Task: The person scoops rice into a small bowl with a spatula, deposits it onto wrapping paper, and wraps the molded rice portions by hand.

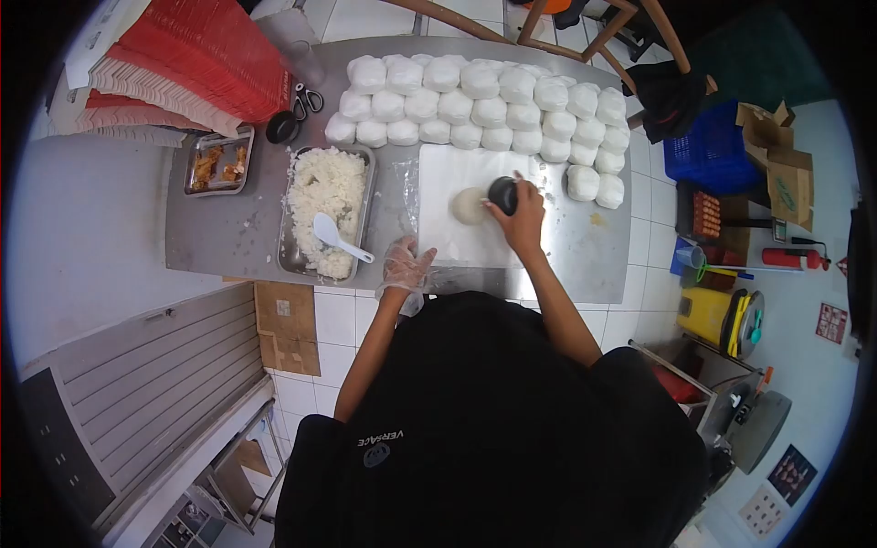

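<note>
My right hand (521, 219) grips a small black bowl (501, 194), perhaps a mould, just above a sheet of white paper (448, 247). Beside the bowl, a pale round mound (469, 206) that looks like rice sits on the paper. My left hand (408, 267), in a clear plastic glove, is near the table's front edge with its fingers apart and nothing in them. To its left stands a metal tray of white rice (325, 190), with a white rice paddle (340, 237) lying on the rice, handle toward my left hand.
Stacked white wrapped packets (484, 110) line the back of the metal table (219, 228). At the left are a small tray of brown food (219, 163), scissors (309, 99), a black roll or ring (282, 127) and piled red paper (196, 55). A crumpled clear plastic (407, 196) lies beside the paper.
</note>
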A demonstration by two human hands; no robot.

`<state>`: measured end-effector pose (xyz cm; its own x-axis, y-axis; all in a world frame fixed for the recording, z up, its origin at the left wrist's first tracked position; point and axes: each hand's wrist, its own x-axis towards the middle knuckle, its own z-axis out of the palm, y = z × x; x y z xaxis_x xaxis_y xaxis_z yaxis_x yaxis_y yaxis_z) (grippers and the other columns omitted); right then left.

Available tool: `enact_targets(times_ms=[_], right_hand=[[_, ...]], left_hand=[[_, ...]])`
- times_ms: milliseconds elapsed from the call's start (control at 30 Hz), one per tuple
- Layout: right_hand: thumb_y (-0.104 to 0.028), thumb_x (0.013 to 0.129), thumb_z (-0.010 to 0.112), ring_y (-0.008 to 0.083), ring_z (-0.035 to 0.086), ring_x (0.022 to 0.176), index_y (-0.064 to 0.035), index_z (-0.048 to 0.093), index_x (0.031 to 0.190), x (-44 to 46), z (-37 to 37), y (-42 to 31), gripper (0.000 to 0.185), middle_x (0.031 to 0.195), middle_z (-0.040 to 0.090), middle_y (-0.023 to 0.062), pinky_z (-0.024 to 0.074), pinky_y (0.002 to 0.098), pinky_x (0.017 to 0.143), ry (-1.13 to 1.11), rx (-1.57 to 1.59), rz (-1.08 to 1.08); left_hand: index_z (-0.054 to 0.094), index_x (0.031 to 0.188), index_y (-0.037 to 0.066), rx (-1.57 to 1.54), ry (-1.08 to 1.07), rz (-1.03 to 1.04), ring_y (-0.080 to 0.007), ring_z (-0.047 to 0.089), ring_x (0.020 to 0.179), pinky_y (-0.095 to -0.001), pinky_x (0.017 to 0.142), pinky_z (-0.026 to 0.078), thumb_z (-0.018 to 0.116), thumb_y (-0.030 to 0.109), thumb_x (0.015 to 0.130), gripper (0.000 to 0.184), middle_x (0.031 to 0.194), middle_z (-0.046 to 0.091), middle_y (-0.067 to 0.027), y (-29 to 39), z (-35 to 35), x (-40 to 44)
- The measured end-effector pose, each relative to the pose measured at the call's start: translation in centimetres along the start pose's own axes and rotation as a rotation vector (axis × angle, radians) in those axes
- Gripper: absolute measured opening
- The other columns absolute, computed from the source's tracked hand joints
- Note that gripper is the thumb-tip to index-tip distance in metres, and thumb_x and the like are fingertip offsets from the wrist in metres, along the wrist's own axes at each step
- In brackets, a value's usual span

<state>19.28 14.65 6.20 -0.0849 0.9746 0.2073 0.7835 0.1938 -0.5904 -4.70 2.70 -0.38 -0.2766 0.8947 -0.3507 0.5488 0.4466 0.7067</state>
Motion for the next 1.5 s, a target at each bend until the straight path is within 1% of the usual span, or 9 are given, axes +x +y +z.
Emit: enact_targets(times_ms=[200, 433, 633, 700, 767, 900, 1033, 1167, 1500], right_hand=[[-0.044, 0.074, 0.079, 0.0408, 0.048, 0.117, -0.0068, 0.04, 0.142, 0.0, -1.7, 6.5, 0.086, 0.132, 0.047, 0.0231, 0.0416, 0.0505, 0.095, -0.099, -0.167, 0.243], [-0.027, 0.071, 0.085, 0.0311, 0.04, 0.132, -0.0006, 0.034, 0.143, 2.1, -11.9, -8.0, 0.092, 0.143, 0.04, 0.0194, 0.0363, 0.0449, 0.105, -0.033, 0.736, -0.064], [-0.072, 0.051, 0.081, 0.0527, 0.024, 0.138, -0.0166, 0.007, 0.153, 1.5, -22.7, -20.1, 0.138, 0.147, 0.023, 0.0343, 0.0357, 0.066, 0.102, 0.032, 1.384, -0.786], [-0.071, 0.056, 0.079, 0.0482, 0.025, 0.14, -0.0277, 0.005, 0.154, 1.5, -26.2, -22.2, 0.13, 0.152, 0.022, 0.0242, 0.0315, 0.0704, 0.103, 0.021, 1.404, -0.774], [-0.066, 0.061, 0.079, 0.0415, 0.011, 0.143, -0.0318, 0.005, 0.154, 1.6, -28.0, -22.6, 0.123, 0.156, 0.014, 0.0105, 0.0262, 0.0717, 0.105, 0.032, 1.414, -0.844], [-0.06, 0.069, 0.078, 0.0315, -0.008, 0.148, -0.038, 0.006, 0.153, 0.9, -29.4, -22.6, 0.113, 0.161, 0.002, -0.01, 0.0183, 0.0737, 0.109, 0.037, 1.432, -0.911], [-0.057, 0.066, 0.081, 0.0295, -0.015, 0.147, -0.0359, 0.014, 0.152, 0.8, -29.5, -22.9, 0.111, 0.16, 0.001, -0.0114, 0.0126, 0.0724, 0.112, 0.38, 1.346, -0.863], [-0.053, 0.06, 0.087, 0.0266, -0.005, 0.149, -0.0307, 0.031, 0.146, 0.6, -30.0, -23.2, 0.105, 0.149, 0.022, -0.0103, 0.008, 0.0678, 0.116, 0.66, 1.22, -0.839], [-0.058, 0.058, 0.087, 0.027, 0.003, 0.148, -0.026, 0.039, 0.138, -1.0, -30.0, -23.2, 0.098, 0.148, 0.025, -0.0034, 0.0035, 0.0664, 0.116, 0.609, 1.082, -0.931]], left_hand=[[0.064, 0.103, 0.001, 0.162, 0.12, -0.135, -0.0319, 0.065, 0.092, -0.04, 0.084, 0.05, 0.078, 0.032, 0.073, 0.045, 0.097, 0.067, -0.017, 1.8, 2.3, 0.7], [0.064, 0.1, 0.004, -0.027, 0.133, -0.225, -0.025, 0.065, 0.081, -0.036, 0.077, 0.051, 0.078, 0.027, 0.073, 0.038, 0.085, 0.068, -0.0107, -3.1, 5.1, 1.5], [0.066, 0.093, 0.004, 0.008, 0.31, 0.004, -0.0223, 0.065, 0.078, -0.0335, 0.075, 0.052, 0.08, 0.027, 0.07, 0.035, 0.084, 0.068, -0.0097, -6.0, 6.9, 1.1], [0.066, 0.093, 0.004, -0.009, 0.39, 0.158, -0.0213, 0.065, 0.077, -0.0328, 0.074, 0.052, 0.081, 0.026, 0.07, 0.035, 0.084, 0.068, -0.0091, -6.4, 7.6, 2.4], [0.067, 0.092, 0.005, -0.131, 0.212, -0.191, -0.0187, 0.064, 0.075, -0.0316, 0.072, 0.052, 0.082, 0.024, 0.069, 0.034, 0.083, 0.068, -0.0083, -5.5, 7.0, 2.2], [0.065, 0.093, 0.005, -0.228, 0.267, -0.147, -0.0156, 0.06, 0.07, -0.0308, 0.067, 0.05, 0.082, 0.021, 0.071, 0.032, 0.078, 0.065, -0.0052, -6.7, 8.1, 2.2], [0.064, 0.093, 0.004, -0.242, 0.289, -0.145, -0.0151, 0.059, 0.068, -0.0306, 0.066, 0.049, 0.082, 0.02, 0.072, 0.032, 0.077, 0.064, -0.0043, -4.8, 7.0, 1.5], [0.064, 0.095, 0.002, -0.23, 0.21, -0.204, -0.0146, 0.059, 0.073, -0.0291, 0.069, 0.05, 0.081, 0.021, 0.074, 0.033, 0.083, 0.065, -0.005, -3.7, 6.1, 1.4], [0.065, 0.095, 0.003, -0.193, 0.205, -0.187, -0.0167, 0.063, 0.076, -0.0308, 0.072, 0.05, 0.08, 0.022, 0.073, 0.033, 0.085, 0.067, -0.0071, -3.1, 5.8, 0.8]])
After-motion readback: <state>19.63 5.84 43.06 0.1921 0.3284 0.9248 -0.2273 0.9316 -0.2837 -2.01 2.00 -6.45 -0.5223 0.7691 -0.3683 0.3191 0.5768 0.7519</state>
